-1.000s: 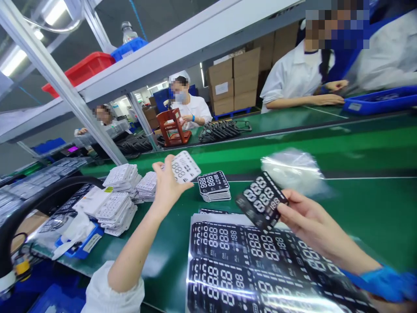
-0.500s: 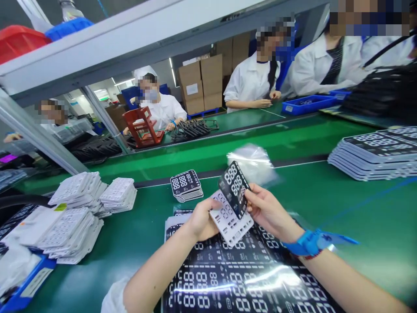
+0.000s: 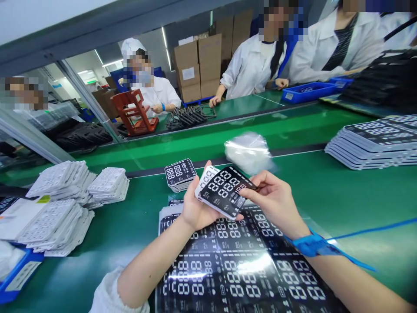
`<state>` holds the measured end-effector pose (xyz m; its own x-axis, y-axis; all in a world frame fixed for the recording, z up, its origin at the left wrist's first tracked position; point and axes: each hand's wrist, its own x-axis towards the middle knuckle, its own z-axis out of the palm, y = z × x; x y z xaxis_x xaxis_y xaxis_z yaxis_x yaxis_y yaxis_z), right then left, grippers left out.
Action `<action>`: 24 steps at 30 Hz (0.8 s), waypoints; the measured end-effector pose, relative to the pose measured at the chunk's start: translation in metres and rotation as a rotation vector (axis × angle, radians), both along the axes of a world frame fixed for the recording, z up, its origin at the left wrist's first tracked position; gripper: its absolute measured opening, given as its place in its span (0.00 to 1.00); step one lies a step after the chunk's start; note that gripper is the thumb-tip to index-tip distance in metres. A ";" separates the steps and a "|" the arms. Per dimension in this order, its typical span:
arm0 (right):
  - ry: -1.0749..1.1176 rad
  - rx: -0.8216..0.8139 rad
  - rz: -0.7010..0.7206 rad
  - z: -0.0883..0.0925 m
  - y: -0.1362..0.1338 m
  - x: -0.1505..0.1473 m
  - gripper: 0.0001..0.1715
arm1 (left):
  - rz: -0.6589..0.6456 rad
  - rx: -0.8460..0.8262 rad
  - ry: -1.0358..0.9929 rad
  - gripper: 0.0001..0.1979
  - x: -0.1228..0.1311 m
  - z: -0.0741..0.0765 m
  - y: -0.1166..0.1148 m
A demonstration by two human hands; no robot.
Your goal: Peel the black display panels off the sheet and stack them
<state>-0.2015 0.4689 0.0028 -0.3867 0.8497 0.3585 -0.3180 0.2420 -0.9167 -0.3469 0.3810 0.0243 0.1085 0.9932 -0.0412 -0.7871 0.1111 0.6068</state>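
Green worktop (image 3: 355, 208) ran under everything, crossed by a dark strip beyond the fingers (image 3: 260, 191). Directly below the fingers lay a large printed black display sheet (image 3: 241, 271), glossy, white digit segments. Just beyond and left of the fingers, a small stack of black display panels (image 3: 180, 174). Straight ahead of the fingers, a crumpled clear plastic bag (image 3: 248, 152). Well left of the fingers, stacks of white perforated panels (image 3: 109, 184) and a blue tray (image 3: 19, 271) at the worktop's near edge. Well right of the fingers, a wider stack of black panels (image 3: 371, 143).
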 end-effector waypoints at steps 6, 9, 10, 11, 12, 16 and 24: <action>-0.022 0.046 -0.022 0.002 -0.002 0.001 0.19 | 0.000 0.004 -0.004 0.28 0.000 0.000 0.002; -0.032 0.068 -0.022 0.001 -0.002 0.002 0.19 | 0.013 -0.013 0.004 0.28 0.001 0.000 0.002; -0.035 0.074 -0.020 0.001 -0.002 0.002 0.19 | 0.016 -0.020 0.005 0.28 0.001 0.000 0.002; -0.037 0.078 -0.019 0.000 -0.002 0.002 0.19 | 0.016 -0.025 0.002 0.27 0.002 0.000 0.002; -0.038 0.082 -0.021 0.000 -0.002 0.002 0.19 | 0.016 -0.026 -0.003 0.26 0.001 0.000 0.002; -0.048 0.097 -0.022 0.001 -0.002 0.002 0.20 | 0.015 -0.010 -0.008 0.25 0.001 -0.001 0.002; -0.133 0.111 -0.041 -0.001 -0.001 0.004 0.19 | 0.009 -0.033 0.041 0.27 0.001 0.002 0.002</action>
<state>-0.1979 0.4675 0.0015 -0.4026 0.8238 0.3991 -0.1829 0.3548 -0.9169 -0.3457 0.3827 0.0261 0.0969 0.9922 -0.0785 -0.7630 0.1247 0.6343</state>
